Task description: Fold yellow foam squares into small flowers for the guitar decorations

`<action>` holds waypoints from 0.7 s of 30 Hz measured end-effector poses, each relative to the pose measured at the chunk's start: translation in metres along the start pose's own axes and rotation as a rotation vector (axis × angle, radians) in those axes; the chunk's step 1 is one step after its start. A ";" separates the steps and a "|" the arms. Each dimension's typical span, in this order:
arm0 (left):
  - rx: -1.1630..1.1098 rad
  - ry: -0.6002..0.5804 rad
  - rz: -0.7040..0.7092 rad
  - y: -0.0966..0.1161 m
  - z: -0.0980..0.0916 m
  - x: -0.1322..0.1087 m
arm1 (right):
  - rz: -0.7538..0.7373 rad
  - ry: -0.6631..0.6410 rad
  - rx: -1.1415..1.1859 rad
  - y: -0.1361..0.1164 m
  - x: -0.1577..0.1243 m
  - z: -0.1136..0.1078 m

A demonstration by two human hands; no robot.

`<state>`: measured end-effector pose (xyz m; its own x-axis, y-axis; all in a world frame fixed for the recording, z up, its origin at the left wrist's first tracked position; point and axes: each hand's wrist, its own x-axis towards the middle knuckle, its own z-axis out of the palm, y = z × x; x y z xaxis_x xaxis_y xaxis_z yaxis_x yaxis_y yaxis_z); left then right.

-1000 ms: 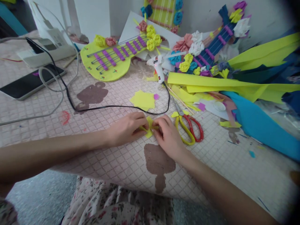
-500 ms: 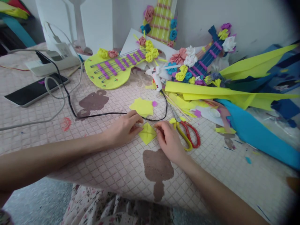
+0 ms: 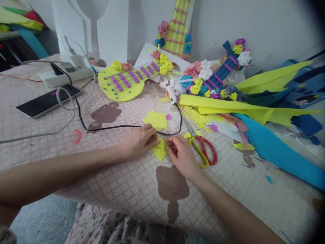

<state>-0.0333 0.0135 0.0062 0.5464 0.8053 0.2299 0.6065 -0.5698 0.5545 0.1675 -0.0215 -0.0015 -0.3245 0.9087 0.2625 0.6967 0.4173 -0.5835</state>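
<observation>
A small creased square of yellow paper lies on the patterned cloth between my two hands. My left hand pinches its left corner, fingers bent and closed. At the opposite corner, the thumb and fingers of my right hand are pressed together on the paper's edge. Just beyond the hands is a stack of yellow paper pieces with a purple scrap beside it. Scissors with red and yellow handles lie right of my right hand, their blades pointing away.
A white glue gun trails a black cord across the cloth. Behind are a yellow paper guitar and a blue one with paper flowers. A phone lies left, near a power strip. Blue paper spreads right.
The paper's side corners have been lifted slightly inward, and both hands are a little closer together. The whole view has shifted slightly.
</observation>
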 end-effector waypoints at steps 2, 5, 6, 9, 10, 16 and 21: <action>0.001 -0.011 0.019 0.000 0.000 0.001 | 0.011 -0.004 -0.019 -0.001 0.000 0.000; -0.069 -0.025 0.043 0.000 -0.001 0.002 | 0.026 -0.016 -0.029 -0.003 0.000 0.000; -0.100 -0.031 0.053 0.000 -0.001 0.002 | 0.031 -0.017 -0.026 -0.004 0.000 -0.001; -0.166 -0.051 0.080 0.000 -0.002 0.002 | 0.046 -0.014 -0.008 -0.006 0.001 -0.002; -0.177 -0.046 0.071 0.000 -0.002 0.002 | 0.050 -0.015 -0.004 -0.006 0.001 -0.003; -0.074 -0.018 0.022 -0.003 -0.001 0.000 | 0.054 -0.037 -0.003 -0.005 0.001 -0.003; -0.052 -0.026 0.062 -0.001 -0.001 0.001 | 0.044 -0.035 -0.010 -0.004 0.001 -0.001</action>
<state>-0.0343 0.0151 0.0067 0.5973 0.7640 0.2441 0.5411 -0.6085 0.5805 0.1651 -0.0228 0.0021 -0.3156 0.9254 0.2098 0.7168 0.3774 -0.5863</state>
